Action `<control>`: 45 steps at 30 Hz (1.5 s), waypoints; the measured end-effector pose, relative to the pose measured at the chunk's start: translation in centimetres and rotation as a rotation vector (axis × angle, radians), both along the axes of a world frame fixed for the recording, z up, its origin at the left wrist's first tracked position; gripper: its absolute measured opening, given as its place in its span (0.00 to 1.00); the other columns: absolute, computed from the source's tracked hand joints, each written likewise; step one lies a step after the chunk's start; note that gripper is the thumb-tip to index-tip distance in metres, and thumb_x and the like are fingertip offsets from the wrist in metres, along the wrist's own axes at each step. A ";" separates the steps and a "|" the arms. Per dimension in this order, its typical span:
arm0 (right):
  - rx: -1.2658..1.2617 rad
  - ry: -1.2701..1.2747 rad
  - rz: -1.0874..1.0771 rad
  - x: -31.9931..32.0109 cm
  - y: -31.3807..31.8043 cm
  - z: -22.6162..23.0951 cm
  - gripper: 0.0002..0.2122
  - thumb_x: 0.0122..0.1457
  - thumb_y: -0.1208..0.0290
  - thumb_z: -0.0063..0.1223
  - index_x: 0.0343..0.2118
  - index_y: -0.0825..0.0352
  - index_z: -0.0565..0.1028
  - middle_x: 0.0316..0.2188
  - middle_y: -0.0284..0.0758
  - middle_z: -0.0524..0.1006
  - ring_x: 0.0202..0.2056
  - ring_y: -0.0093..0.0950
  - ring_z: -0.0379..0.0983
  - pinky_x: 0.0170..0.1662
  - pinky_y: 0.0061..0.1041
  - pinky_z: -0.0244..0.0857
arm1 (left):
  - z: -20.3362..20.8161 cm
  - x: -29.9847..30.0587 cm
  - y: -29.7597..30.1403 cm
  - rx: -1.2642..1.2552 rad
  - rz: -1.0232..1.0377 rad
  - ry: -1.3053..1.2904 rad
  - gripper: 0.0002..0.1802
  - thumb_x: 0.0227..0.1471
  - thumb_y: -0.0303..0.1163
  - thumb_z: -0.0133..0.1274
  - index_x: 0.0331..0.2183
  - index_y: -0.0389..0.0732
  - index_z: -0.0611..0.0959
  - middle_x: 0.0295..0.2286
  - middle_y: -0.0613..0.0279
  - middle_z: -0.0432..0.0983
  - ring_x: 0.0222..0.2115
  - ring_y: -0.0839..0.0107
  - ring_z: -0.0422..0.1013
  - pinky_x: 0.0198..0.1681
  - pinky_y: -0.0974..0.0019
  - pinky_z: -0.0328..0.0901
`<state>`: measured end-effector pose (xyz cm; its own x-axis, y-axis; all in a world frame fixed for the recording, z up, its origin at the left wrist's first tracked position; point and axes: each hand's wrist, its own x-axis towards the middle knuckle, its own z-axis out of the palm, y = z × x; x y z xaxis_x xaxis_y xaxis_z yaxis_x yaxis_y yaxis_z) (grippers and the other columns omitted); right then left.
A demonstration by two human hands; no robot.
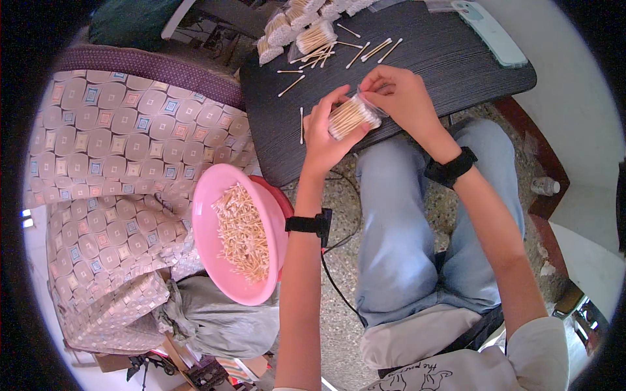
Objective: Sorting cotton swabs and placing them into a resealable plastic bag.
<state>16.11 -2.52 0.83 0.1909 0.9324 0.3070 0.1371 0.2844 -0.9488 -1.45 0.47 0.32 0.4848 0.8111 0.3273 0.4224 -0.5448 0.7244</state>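
Cotton-swab packet, partly hidden, left hand around it, right hand pinching barely visible film.

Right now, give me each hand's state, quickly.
Left hand: closed around a small clear plastic bag of white-tipped, tan-stemmed cotton swabs.
Right hand: closed, fingertips pinching that bag's plastic edge.

head fisheye: from wearer's head, facing down, near; left hand, right hand above frame centre, lap below.
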 end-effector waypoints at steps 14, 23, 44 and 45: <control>0.352 -0.809 -0.415 2.3 2.0 -1.3 0.15 0.44 0.82 0.47 0.38 0.67 0.73 0.41 0.42 0.72 0.46 0.38 0.67 0.48 0.31 0.62 | 0.6 0.3 -0.3 0.076 0.006 0.078 0.23 0.40 0.44 0.57 0.41 0.49 0.77 0.35 0.68 0.73 0.39 0.68 0.67 0.44 0.63 0.53; 0.247 -0.846 -0.243 4.2 2.3 -2.5 0.10 0.44 0.80 0.48 0.33 0.65 0.73 0.34 0.36 0.72 0.39 0.38 0.66 0.44 0.36 0.62 | 0.4 0.2 -0.2 0.080 0.006 0.094 0.22 0.40 0.44 0.58 0.40 0.50 0.77 0.34 0.69 0.73 0.38 0.68 0.67 0.43 0.63 0.53; -0.044 0.442 0.086 2.0 0.1 -1.2 0.05 0.59 0.76 0.41 0.34 0.74 0.65 0.26 0.46 0.75 0.25 0.29 0.75 0.29 0.23 0.72 | 0.1 0.4 0.0 0.093 0.017 0.056 0.23 0.38 0.44 0.59 0.39 0.49 0.78 0.33 0.68 0.74 0.37 0.68 0.68 0.44 0.63 0.53; -0.067 0.476 0.108 2.0 0.0 -1.3 0.05 0.60 0.77 0.40 0.34 0.74 0.64 0.27 0.48 0.75 0.26 0.31 0.76 0.29 0.24 0.72 | 0.1 0.4 0.0 0.095 0.018 0.057 0.23 0.38 0.44 0.59 0.39 0.49 0.78 0.33 0.68 0.74 0.37 0.68 0.68 0.44 0.62 0.53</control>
